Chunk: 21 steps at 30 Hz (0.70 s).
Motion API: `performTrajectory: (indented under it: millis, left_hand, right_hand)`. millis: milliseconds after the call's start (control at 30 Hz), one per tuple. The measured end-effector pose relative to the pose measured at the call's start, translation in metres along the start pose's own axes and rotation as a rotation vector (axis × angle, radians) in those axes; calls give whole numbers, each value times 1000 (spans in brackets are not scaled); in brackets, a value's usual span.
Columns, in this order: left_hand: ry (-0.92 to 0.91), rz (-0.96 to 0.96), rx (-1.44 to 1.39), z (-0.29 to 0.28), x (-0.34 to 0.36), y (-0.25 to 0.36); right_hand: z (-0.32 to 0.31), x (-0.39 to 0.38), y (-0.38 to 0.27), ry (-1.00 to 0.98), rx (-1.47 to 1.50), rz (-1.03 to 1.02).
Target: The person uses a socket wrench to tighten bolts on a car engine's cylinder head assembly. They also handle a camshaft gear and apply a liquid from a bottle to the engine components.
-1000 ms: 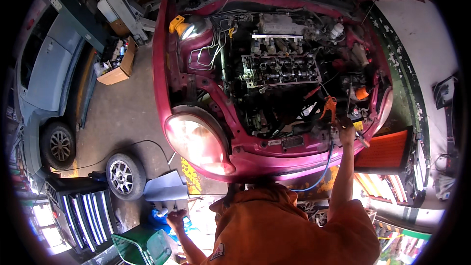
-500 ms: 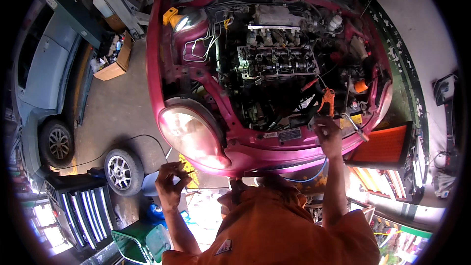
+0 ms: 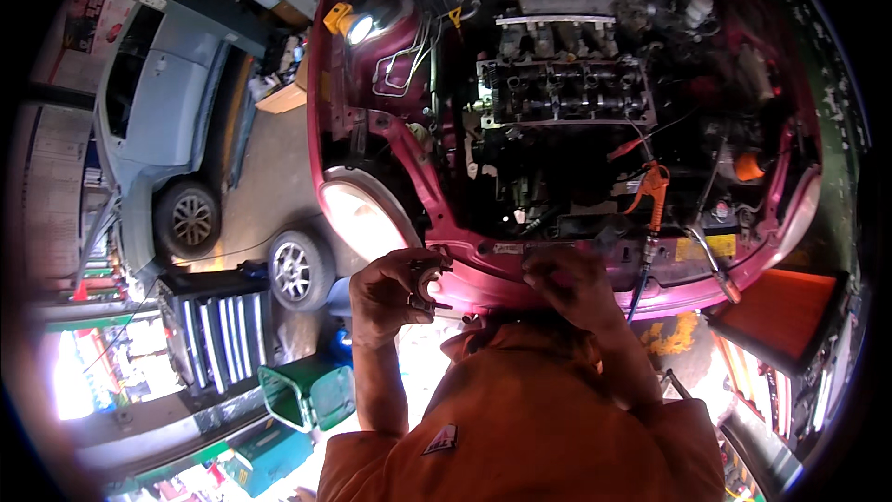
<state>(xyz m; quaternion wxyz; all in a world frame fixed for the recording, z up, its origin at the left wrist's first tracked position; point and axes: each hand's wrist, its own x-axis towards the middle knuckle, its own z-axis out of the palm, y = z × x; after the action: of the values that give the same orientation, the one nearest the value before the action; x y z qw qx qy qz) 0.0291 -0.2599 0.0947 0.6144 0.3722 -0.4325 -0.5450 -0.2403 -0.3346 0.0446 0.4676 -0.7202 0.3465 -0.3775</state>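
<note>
Between the thumb and fingers of my left hand (image 3: 383, 296) is a small curved part (image 3: 427, 284) with two dark bolt-like pins sticking out to the right. It is held just in front of the pink car's bumper. My right hand (image 3: 578, 286) hovers to the right of it, over the front edge of the engine bay, its fingers curled and smeared by motion. Whether anything is in that hand is hidden. Beyond both hands sits the opened engine (image 3: 567, 93), its camshafts exposed. An orange air blow gun (image 3: 654, 188) on a hose lies right of my right hand.
A ratchet wrench (image 3: 715, 265) rests on the front panel at right. Beside the car stands an orange-topped tool cart (image 3: 776, 316). A yellow work lamp (image 3: 339, 19) shines at the far left corner. Left are a loose wheel (image 3: 299, 270), a drawer cabinet (image 3: 218, 330) and a green bin (image 3: 307, 395).
My left hand has come up and inward with the small part. My right hand has drawn back from the engine bay toward my body. The whole view has shifted.
</note>
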Motion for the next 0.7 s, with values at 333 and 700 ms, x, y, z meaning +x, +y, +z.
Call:
performTrajectory:
  millis: [333,700]
  left_hand:
    - [-48,87,-65,37,35,0]
    - [-185,87,-31,26,45,1]
  right_hand:
    - [-45,30,5,-51,171,-55]
    - [-59,19,-10,50,38,-17]
